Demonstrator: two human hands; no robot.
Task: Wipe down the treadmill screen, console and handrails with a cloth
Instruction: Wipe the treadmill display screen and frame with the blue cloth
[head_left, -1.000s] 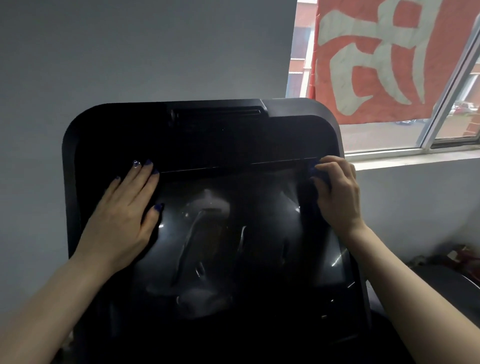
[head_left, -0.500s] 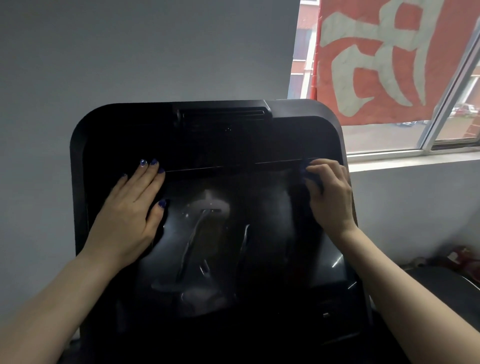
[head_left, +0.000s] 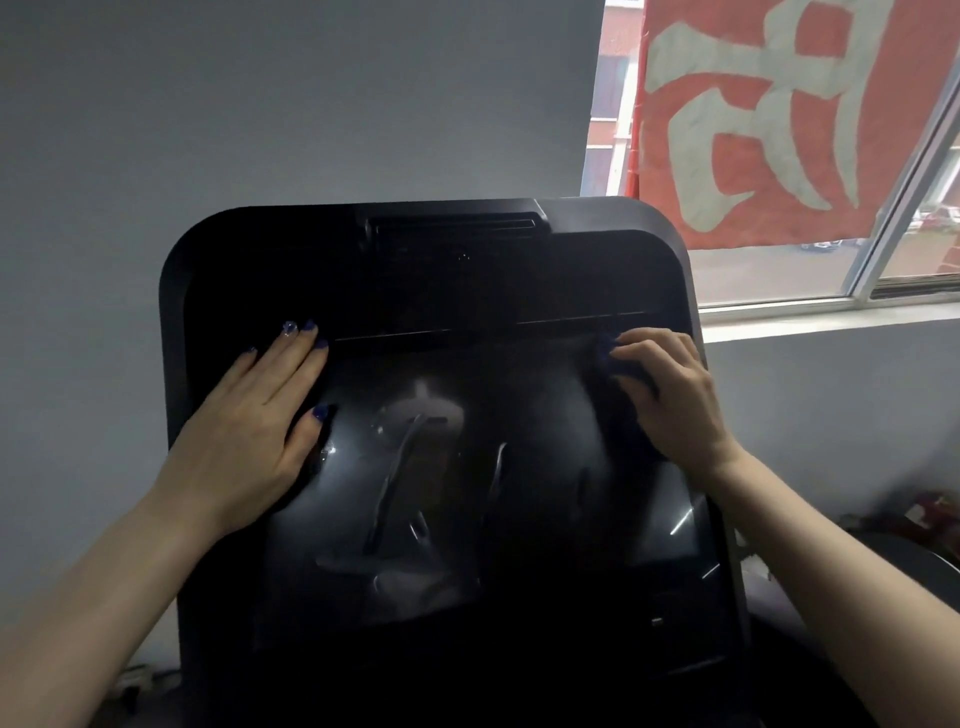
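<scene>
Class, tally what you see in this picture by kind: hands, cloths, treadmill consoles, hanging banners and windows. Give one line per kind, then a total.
Hands: 2, the left hand flat on the screen and the right hand gripping the cloth
Cloths: 1, a dark blue cloth
Treadmill consoles: 1
Banners: 1, red banner
Windows: 1
Total: 6

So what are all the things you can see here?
console: one, black, centre, tilted toward the camera
screen: one, glossy black, filling the console's face
cloth: one, dark blue, at the screen's upper right, mostly hidden under the right hand
wall: one, grey, behind the console
window: one, pale frame, upper right
banner: one, red with pale marks, outside the window
left hand: flat on the screen's upper left, blue nails
right hand: curled over the cloth
</scene>
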